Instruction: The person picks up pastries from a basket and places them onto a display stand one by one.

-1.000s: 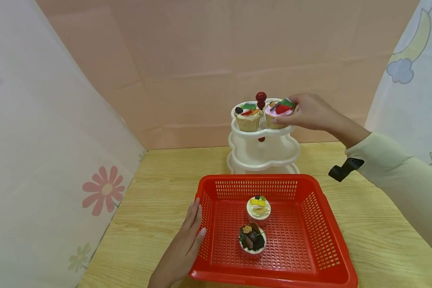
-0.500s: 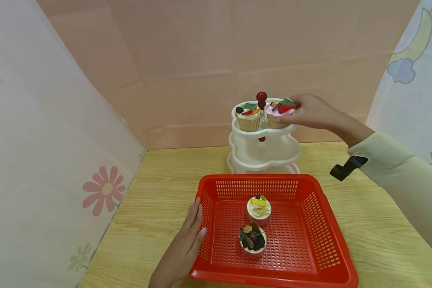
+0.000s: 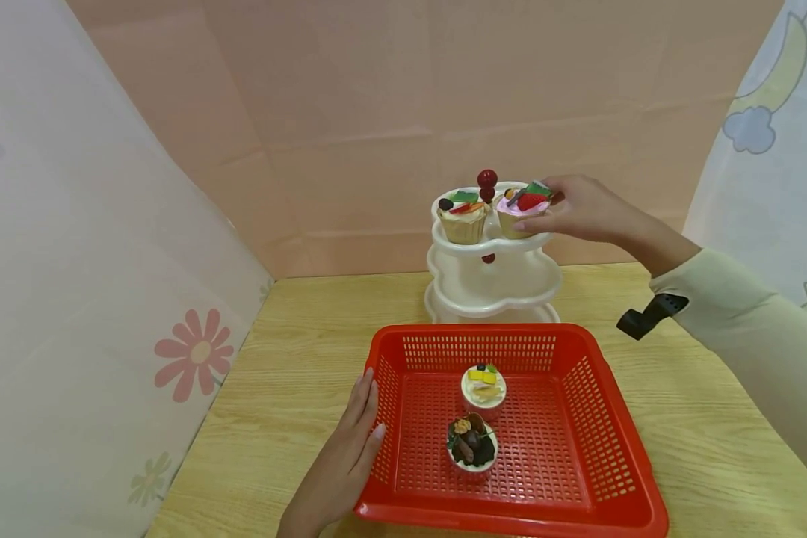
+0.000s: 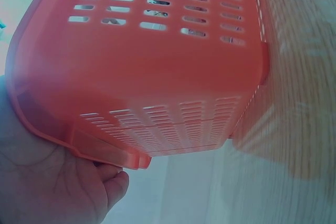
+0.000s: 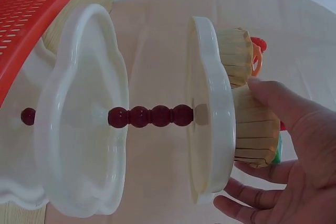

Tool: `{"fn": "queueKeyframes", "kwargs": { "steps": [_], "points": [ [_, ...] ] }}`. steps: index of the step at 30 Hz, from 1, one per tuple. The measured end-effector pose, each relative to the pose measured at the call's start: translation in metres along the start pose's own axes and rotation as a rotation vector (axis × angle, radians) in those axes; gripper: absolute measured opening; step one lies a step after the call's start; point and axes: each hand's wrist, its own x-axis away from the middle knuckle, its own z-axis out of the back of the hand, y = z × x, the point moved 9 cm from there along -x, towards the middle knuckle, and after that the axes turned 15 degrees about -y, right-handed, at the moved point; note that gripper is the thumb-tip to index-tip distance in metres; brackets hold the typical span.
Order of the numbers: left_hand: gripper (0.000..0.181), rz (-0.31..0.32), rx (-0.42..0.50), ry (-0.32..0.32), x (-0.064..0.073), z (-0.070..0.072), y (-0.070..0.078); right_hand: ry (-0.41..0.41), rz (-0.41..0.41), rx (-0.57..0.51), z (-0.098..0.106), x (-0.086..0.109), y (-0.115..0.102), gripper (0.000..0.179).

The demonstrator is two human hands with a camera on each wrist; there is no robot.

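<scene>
On the top tier of a white tiered cake stand (image 3: 498, 284), my right hand (image 3: 578, 209) holds a pink-frosted cupcake (image 3: 524, 213) with a strawberry topping. Thumb and fingers lie on opposite sides of its pleated tan wrapper in the right wrist view, with the base right at the tier. Beside it sits a cream-frosted cupcake (image 3: 464, 224) topped with fruit. My left hand (image 3: 339, 456) rests along the left rim of a red perforated basket (image 3: 619, 441), fingers fairly straight. The left wrist view shows the palm (image 4: 52, 187) outside the basket, just below its lip.
Inside the basket stand a cupcake with yellow fruit (image 3: 483, 387) and a dark chocolate-topped cupcake (image 3: 472, 444). The basket is in front of the stand and hides part of its lowest tier. Red beads (image 5: 152, 116) form the stand's post. Pale wooden table (image 3: 296, 336) extends to both sides.
My right hand and the pink-frosted cupcake have shifted very slightly right on the top tier. The left hand, basket and other cupcakes have stayed in place.
</scene>
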Motion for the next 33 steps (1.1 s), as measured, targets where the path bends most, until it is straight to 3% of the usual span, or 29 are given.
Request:
{"fn": "queueKeyframes", "kwargs": {
  "steps": [7, 13, 18, 25, 33],
  "points": [
    [0.058, -0.011, -0.005, 0.004, -0.001, -0.001, 0.001, -0.003, 0.053, 0.022, -0.004, 0.017, -0.001, 0.082],
    [0.058, -0.002, -0.007, -0.011, -0.002, -0.002, -0.001, -0.011, 0.013, -0.008, -0.009, 0.041, -0.001, 0.097],
    [0.060, 0.061, 0.039, -0.017, -0.004, -0.002, -0.008, 0.029, 0.011, -0.006, -0.007, 0.056, -0.007, 0.095],
    [0.058, -0.013, -0.022, -0.006, -0.005, 0.000, -0.002, 0.139, 0.029, 0.098, -0.012, 0.073, -0.014, 0.087],
    [0.057, -0.017, -0.009, 0.010, -0.004, 0.001, -0.004, 0.099, 0.064, 0.152, -0.037, 0.091, -0.029, 0.065]
  ]
}}
